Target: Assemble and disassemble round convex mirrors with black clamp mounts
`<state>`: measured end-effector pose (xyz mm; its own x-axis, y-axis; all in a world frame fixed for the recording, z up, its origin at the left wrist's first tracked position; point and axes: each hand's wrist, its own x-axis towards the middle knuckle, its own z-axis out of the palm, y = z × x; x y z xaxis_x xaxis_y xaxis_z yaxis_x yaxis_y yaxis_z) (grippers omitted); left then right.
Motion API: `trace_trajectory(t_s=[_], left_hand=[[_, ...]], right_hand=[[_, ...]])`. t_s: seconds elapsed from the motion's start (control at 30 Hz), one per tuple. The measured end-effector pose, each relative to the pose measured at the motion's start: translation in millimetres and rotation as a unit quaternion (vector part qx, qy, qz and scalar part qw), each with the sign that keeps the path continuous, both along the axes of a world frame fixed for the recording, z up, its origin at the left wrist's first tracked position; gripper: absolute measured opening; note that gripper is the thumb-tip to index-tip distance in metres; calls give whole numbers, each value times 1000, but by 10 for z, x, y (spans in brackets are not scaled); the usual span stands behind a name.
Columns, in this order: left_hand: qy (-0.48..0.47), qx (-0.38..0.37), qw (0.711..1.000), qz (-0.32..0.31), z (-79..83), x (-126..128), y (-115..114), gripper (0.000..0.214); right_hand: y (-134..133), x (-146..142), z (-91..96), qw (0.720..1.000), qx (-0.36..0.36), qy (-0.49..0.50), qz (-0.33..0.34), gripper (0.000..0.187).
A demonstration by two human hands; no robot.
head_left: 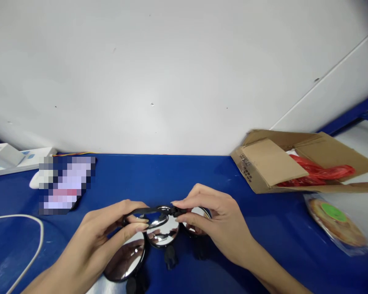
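My left hand (106, 232) and my right hand (213, 220) both pinch a thin black strap-like part (153, 210) held level between them, just above the blue table (147, 175). Under it lie round convex mirrors with black rims: a large one (125, 259) below my left fingers, a second (164, 230) in the middle, and a third (200, 212) partly hidden behind my right fingers. A small black mount (171, 257) lies in front of the middle mirror. Whether the strap is joined to a mirror I cannot tell.
An open cardboard box (270, 163) with a red plastic bag (319, 171) stands at the right. A clear-wrapped round pack with a green label (335, 222) lies in front of it. A white power strip (9, 159) and a white cable (33, 245) are at the left; a white wall rises behind.
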<state>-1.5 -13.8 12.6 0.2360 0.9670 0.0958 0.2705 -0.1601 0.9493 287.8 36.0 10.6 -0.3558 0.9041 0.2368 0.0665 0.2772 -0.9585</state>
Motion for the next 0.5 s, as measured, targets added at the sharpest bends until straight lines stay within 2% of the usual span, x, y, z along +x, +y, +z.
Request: trace_trajectory(t_s=[0.13,0.3,0.37,0.5], left_hand=[[-15,-7,1000,6,-26,0,9,18],[-14,-8,1000,9,1,30,21,19],[-17,-14,1000,13,7,54,22,21],[-64,-77,995,5,-27,54,43,21]], right_hand=[[9,9,-12,1000,-1,0,6,18],[-1,28,-23,995,79,-59,5,20],[-1,23,-33,994,91,-68,4,20],[-11,2,-37,990,105,-92,-8,18]])
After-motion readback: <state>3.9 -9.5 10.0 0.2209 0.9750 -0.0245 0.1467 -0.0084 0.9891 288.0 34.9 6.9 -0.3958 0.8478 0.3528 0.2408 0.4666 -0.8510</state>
